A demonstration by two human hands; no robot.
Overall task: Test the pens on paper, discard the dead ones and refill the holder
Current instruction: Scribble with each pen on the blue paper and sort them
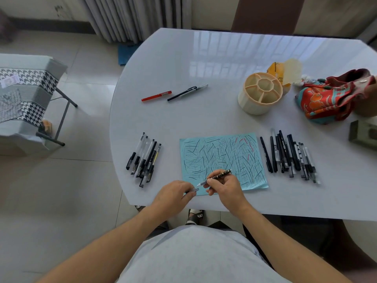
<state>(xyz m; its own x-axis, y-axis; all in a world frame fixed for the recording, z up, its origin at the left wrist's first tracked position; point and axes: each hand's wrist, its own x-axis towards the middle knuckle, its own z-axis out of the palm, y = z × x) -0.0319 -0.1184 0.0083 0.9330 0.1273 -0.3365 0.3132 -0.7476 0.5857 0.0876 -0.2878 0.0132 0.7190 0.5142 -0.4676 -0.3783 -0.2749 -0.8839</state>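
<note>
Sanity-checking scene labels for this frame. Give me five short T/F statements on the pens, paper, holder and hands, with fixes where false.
1. The holder already has pens standing in it. False: its compartments show empty.
2. The right hand holds a pen over the blue paper. True.
3. The blue paper is unmarked. False: it is covered in black strokes, with a few red ones.
4. A red pen lies apart from both groups, farther up the table. True.
5. The left hand lies flat and holds nothing. False: it pinches a small cap near the pen's tip.
</note>
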